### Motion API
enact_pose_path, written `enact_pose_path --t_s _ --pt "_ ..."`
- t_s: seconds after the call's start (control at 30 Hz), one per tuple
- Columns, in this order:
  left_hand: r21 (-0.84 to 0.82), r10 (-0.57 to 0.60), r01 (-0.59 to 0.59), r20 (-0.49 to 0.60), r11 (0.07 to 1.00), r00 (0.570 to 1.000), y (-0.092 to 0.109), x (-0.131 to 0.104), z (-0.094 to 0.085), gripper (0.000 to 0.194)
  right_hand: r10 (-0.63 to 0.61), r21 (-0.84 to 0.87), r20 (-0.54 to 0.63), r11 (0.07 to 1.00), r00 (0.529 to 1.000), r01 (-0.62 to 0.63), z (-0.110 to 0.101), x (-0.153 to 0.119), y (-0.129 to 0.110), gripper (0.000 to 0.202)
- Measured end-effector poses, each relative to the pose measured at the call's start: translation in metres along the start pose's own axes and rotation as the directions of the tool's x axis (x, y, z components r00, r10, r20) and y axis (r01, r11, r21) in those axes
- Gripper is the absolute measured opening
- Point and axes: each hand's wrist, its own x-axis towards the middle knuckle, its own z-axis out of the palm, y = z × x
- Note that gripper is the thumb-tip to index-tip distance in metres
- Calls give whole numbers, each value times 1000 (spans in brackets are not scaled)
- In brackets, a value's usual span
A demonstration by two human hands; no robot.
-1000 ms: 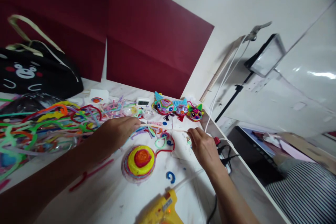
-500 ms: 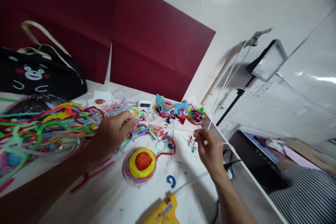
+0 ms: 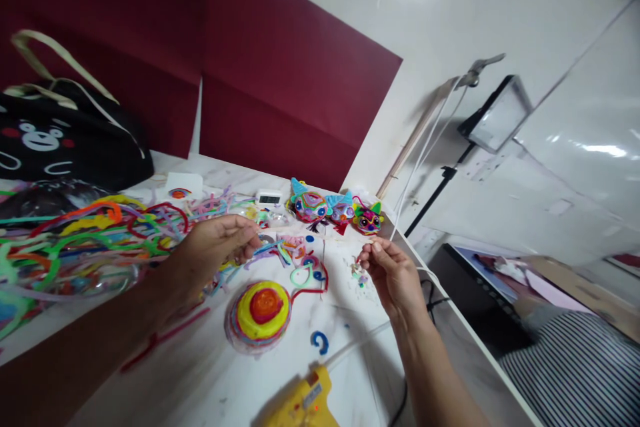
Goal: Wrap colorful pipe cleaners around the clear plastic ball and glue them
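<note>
At seven o'clock from centre, coiled fuzzy dome (image 3: 259, 313); left hand (image 3: 220, 240) and right hand (image 3: 393, 270), fingers narrow on blurred pale strand (image 3: 337, 236).

Here it is, a slender, pale strip (image 3: 333, 236), running almost level from nine o'clock to three (faint and blurred, material hard to tell), pinched just six-o'clock-side of centre.

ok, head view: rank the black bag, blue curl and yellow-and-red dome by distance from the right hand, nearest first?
From the right hand:
1. blue curl: to its left, on the near side of the table
2. yellow-and-red dome: farther left, past the curl
3. black bag: far left, at the back
</note>
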Motion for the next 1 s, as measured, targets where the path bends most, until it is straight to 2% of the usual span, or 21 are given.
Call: enact_pose_path --t_s 0.13,0.27,0.4,0.5,0.57,0.6,0.67,0.7,0.77,0.83,0.9,0.93,1.0 --pt "31 20 -20 -15 999 1000 -7 5 -2 29 56 44 16 997 998 -57 -4 2 1 22" --pt "26 43 -41 -46 999 998 -8 5 -2 26 70 12 49 997 996 -71 -3 0 4 25" --pt "50 56 -54 -49 997 997 -1 1 -2 20 38 -149 90 988 995 -24 -5 0 5 21" --pt "80 74 -69 -57 994 996 7 -5 0 19 -44 -299 62 952 997 61 -7 -1 5 18" --pt "100 79 -72 -69 992 995 11 -9 3 18 -195 -474 56 858 979 198 -6 -5 3 20" --pt "118 82 -73 -76 990 994 13 -12 4 18 -287 -574 86 769 954 283 -4 -8 2 22" --pt "163 96 -83 -77 983 992 14 -16 7 17 -418 -711 204 558 885 428 4 -18 -2 26" --pt "185 113 -99 -67 978 991 15 -18 9 17 -430 -723 261 506 864 471 10 -23 -4 26" --pt "212 161 -153 -23 965 987 14 -21 12 19 -353 -676 327 561 876 478 26 -33 -6 24" --pt "225 218 -220 33 949 975 13 -23 16 22 -178 -603 367 702 913 379 42 -39 -6 25" --pt "238 260 -271 78 933 963 13 -25 20 22 2 -449 389 874 921 188 57 -40 -3 30" --pt "245 277 -290 89 925 957 14 -26 21 22 100 -369 411 927 906 65 63 -39 -2 31" --pt "258 310 -326 103 909 945 16 -28 23 22 251 -250 445 957 859 -149 71 -36 1 31"
